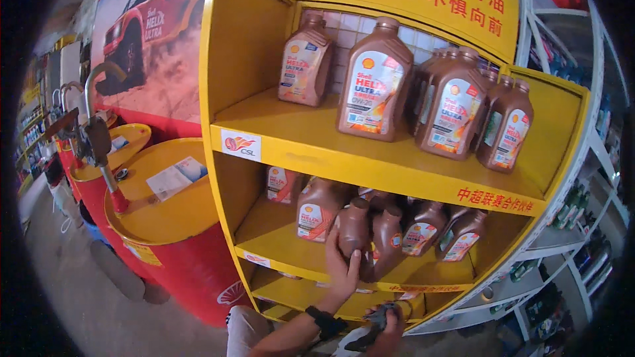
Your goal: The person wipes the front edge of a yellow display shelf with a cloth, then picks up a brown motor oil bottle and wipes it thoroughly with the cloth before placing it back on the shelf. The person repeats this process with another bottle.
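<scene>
My left hand (pixel 344 272), with a dark band on its wrist, is closed round a brown oil bottle (pixel 354 225) at the front of the middle shelf. The bottle's neck tilts up toward me, and its lower part is hidden by the hand. Right beside it another brown bottle (pixel 386 231) leans with its neck toward me. Lower down, my right hand (pixel 389 336) grips a grey and dark cloth (pixel 377 317) in front of the bottom shelf. Part of that hand is cut off by the picture's dark edge.
More brown bottles (pixel 376 82) stand on the upper level of the yellow shelf unit (pixel 304 149), several others around my left hand. On the left are red drums with yellow tops (pixel 155 201), one with a metal hand pump (pixel 99 135). White racks (pixel 562 225) hold goods at right.
</scene>
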`<state>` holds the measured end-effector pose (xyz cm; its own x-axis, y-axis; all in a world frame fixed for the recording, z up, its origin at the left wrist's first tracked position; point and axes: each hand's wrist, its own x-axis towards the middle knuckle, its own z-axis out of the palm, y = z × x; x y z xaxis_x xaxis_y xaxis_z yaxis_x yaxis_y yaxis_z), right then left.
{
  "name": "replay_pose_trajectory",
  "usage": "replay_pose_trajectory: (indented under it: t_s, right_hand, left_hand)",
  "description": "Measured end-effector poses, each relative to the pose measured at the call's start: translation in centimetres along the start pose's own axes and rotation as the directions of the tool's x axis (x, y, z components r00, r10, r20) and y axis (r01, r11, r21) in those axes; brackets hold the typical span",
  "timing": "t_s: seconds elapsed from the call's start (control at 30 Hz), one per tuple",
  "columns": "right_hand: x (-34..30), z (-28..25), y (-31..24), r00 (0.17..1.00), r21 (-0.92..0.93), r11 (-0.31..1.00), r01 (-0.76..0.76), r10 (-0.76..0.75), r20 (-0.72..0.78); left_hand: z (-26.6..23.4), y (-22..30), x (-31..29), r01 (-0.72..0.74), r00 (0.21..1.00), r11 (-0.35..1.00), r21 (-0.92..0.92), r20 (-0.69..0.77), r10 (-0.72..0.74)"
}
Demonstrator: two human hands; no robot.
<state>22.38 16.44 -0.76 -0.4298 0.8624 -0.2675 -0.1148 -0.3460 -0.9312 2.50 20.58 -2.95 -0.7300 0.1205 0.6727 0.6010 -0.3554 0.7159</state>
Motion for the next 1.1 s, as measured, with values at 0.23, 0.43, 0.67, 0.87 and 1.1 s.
replay_pose_trajectory:
  t_s: [0.23,0.43,0.67,0.87,1.1]
  right_hand:
    - [4.5,-0.1,8.0,0.999,0.316,0.948,0.027,-0.018,-0.032]
    - [6.8,-5.9,10.8,0.898,0.256,0.954,0.157,-0.246,0.365]
    - [4.1,-5.4,9.1,0.99,0.059,0.996,0.065,-0.072,0.124]
    - [2.3,-5.0,8.8,0.978,0.031,0.994,0.1,-0.104,0.183]
    - [0.4,-2.8,8.0,0.983,0.017,0.999,0.036,-0.038,0.179]
  left_hand:
    - [-7.9,-4.6,4.8,0.127,0.968,0.975,0.184,-0.239,-0.081]
    - [-14.0,-13.7,18.0,0.268,0.962,0.856,0.442,-0.08,-0.26]
    - [-14.0,-16.4,23.3,0.414,0.861,0.853,0.318,0.166,-0.481]
    - [-14.9,-9.9,22.4,0.361,0.875,0.86,0.359,0.189,-0.446]
    - [-17.1,-9.1,15.2,0.419,0.904,0.902,-0.103,-0.045,-0.425]
